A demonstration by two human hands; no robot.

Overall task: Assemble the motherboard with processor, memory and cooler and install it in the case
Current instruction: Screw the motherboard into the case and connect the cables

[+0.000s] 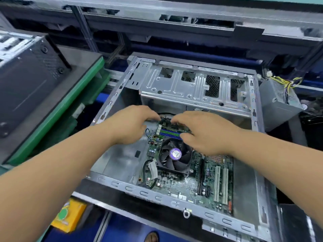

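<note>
Both hands, left (pixel 134 124) and right (pixel 206 131), pinch the board's (pixel 185 186) far edge; a slip could bend it against the case (pixel 157 198).

Both hands reach into the open metal case (pixel 111 102), meeting over the far edge of the motherboard (pixel 195 182). The left hand (pixel 132 123) and right hand (pixel 206 131) curl their fingertips down at the board's far end, just beyond the blue and green memory slots (pixel 170 132); what they grip is hidden. Just nearer than the right hand's thumb sits the cooler (pixel 174 155), its black fan carrying a purple sticker. Beyond both hands lies the case's drive cage (pixel 192 86).
</note>
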